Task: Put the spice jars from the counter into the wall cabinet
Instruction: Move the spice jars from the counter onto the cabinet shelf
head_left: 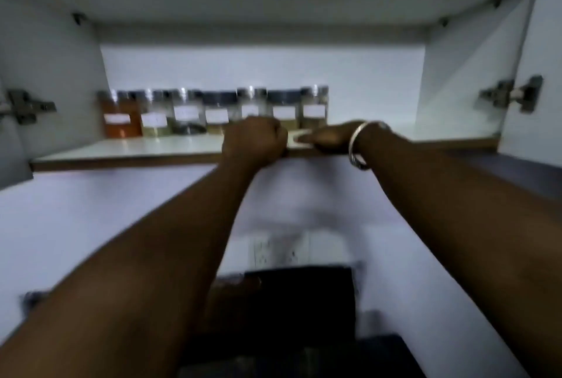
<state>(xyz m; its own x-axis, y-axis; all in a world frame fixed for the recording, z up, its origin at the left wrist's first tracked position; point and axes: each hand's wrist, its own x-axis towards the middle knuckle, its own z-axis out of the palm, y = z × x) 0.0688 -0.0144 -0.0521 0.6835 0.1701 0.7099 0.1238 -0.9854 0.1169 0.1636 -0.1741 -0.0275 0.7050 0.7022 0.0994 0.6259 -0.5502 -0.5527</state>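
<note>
Spice jars [213, 111] lined up in a row along the far side of the wall cabinet [456, 73] shelf [121, 152], orange-filled one at the far left, paler ones running right, dark lids and white labels on most; contents too blurred to name. Both arms raised to the near shelf edge; left hand [254, 142] curled into a fist just in front of the middle jars, fingers [273, 131] folded tight, possibly wrapped round a jar but hidden behind the knuckles, so cannot tell; right hand [330, 137] lying low along the shelf edge, bangle [359, 146] at the wrist, fingers stretched left toward a pale shape [299, 138] between the two hands, perhaps a label or lid; grip on it unclear through the blur. Seemingly near the end of the job, row almost full. Risks from here: knuckles nudging the tightly packed row and toppling a neighbour; anything set this near the front lip tipping off the shelf; bangle catching the edge on the way out; reaching upward with a poor sightline making a misjudged gap likely.
</note>
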